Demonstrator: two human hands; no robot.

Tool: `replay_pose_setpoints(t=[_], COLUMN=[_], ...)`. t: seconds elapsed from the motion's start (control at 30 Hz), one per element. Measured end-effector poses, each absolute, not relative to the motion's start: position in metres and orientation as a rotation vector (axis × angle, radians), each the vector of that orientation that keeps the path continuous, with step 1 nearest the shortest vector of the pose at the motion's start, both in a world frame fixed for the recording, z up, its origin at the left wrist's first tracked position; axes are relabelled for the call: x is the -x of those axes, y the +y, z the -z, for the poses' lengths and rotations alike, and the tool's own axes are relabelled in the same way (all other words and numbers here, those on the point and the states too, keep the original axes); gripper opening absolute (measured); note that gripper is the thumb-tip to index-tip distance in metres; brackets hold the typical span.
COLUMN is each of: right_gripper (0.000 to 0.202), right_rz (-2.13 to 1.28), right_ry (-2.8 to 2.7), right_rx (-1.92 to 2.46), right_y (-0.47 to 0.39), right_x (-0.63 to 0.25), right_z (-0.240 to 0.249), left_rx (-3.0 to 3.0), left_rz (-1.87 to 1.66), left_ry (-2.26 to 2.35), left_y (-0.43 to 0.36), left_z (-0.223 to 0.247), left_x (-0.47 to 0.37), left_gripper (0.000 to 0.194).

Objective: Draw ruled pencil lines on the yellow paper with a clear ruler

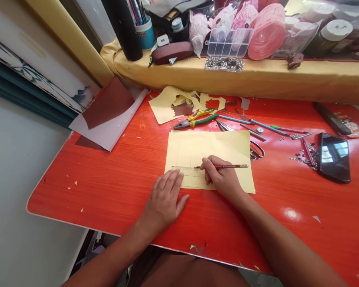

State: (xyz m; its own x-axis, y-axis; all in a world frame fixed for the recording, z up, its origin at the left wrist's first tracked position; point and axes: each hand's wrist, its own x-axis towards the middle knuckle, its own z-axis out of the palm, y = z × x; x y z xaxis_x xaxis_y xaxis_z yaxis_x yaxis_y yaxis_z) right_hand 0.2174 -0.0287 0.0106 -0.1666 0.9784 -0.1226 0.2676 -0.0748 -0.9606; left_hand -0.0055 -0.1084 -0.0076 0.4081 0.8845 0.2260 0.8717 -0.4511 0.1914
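Observation:
A sheet of yellow paper (227, 147) lies on the red table with faint pencil lines drawn across it. Flat across its lower left part is a clear ruler (189, 169). My left hand (164, 195) rests with its fingers stretched out, the fingertips pressing on the ruler and the paper's edge, the thumb spread on the table. In my right hand (217, 173) is a dark pencil (230, 166), pinched between thumb and fingers. The pencil's tip touches down close to the ruler's upper edge. Part of the ruler is hidden under my left fingers.
Beyond the paper lie pliers (194, 120), cut yellow scraps (164, 104), pens (269, 127) and scissors (224, 125). A phone (333, 157) and small metal rings (299, 158) sit at right. Brown and white sheets (107, 115) are at left; a cloth-covered ledge (179, 75) holds boxes and jars.

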Motion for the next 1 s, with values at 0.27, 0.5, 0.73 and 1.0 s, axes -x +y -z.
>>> replay_pose_setpoints(t=[0.27, 0.5, 0.73, 1.0], right_gripper=[0.051, 0.051, 0.051, 0.050], right_rz=[-1.286, -1.288, -1.310, -1.293], right_ry=[-1.493, -1.469, -1.393, -1.436], right_rx=[1.384, 1.379, 1.350, 1.364], right_y=[-0.0293, -0.0289, -0.0296, -0.0302], right_x=[-0.2176, -0.2172, -0.2175, -0.2176], right_z=[-0.0106, -0.0092, -0.0076, -0.0057], left_rx=[-2.611, -2.612, -2.605, -2.604], left_rz=[-0.466, -0.470, -0.478, -0.475], left_ry=[1.615, 1.604, 1.611, 1.609], left_y=[-0.1082, -0.1076, -0.1074, -0.1074], left_z=[0.0069, 0.0068, 0.0070, 0.0075], left_x=[0.0046, 0.0054, 0.0052, 0.0056], left_gripper=[0.051, 0.050, 0.051, 0.051])
